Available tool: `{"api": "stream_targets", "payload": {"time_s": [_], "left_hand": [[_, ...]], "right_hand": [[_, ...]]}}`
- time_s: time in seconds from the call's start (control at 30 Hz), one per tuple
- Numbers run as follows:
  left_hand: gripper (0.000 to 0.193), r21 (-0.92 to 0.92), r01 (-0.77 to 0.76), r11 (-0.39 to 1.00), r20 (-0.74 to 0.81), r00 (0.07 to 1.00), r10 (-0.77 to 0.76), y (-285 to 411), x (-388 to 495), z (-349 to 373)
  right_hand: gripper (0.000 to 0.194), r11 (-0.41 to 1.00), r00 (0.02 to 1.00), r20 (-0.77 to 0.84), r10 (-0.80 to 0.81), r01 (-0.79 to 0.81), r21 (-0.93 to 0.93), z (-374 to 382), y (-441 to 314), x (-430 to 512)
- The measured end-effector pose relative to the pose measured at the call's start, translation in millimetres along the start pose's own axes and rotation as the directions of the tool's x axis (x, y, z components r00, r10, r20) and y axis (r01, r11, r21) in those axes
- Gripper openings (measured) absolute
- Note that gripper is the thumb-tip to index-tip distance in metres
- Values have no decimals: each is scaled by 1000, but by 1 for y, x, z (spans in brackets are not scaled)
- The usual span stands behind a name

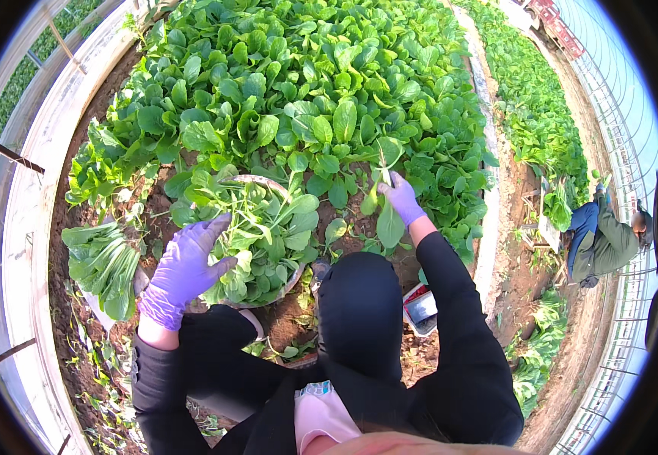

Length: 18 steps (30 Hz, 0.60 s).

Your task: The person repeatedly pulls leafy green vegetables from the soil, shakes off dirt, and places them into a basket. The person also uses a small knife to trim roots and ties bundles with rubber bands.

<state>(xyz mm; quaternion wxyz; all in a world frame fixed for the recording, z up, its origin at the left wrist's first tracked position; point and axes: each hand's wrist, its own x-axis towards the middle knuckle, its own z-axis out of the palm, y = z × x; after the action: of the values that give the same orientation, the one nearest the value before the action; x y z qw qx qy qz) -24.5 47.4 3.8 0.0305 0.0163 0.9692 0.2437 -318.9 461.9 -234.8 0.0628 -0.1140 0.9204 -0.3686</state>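
Observation:
In my right hand (401, 199), gloved in purple, is a pulled leafy green plant (390, 224), its pale root end pointing up and its leaves hanging below. My left hand (189, 267), in a matching glove, has its thumb and fingers apart and holds nothing. It hovers at the left side of a round basket (292, 284) heaped with loose leafy greens (266, 233). Greens cover most of the basket, leaving only parts of its rim showing. Standing plants (329, 125) grow densely just beyond both hands.
A bundle of greens (104, 267) lies on the left. Near my right knee sits a small white container (420, 313) with a dark flat object in it. A pale strip (485, 244) divides the beds. Another person (604, 239) crouches at far right beside a low wooden stand (545, 219).

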Motion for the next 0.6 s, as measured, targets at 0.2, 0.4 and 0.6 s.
{"api": "stream_targets", "payload": {"time_s": [0.2,0.4,0.6], "left_hand": [[63,-49,-111,993,-531,845,68,14,-4,1],[86,-288,-210,934,-698,714,-55,36,10,15],[90,-854,-96,512,-252,937,-244,17,6,26]], "right_hand": [[23,697,879,262,-399,105,709,-28,-315,-36],[19,452,848,264,-459,-33,891,15,-408,-106],[29,63,846,312,-433,-316,947,40,-417,-120]]}}
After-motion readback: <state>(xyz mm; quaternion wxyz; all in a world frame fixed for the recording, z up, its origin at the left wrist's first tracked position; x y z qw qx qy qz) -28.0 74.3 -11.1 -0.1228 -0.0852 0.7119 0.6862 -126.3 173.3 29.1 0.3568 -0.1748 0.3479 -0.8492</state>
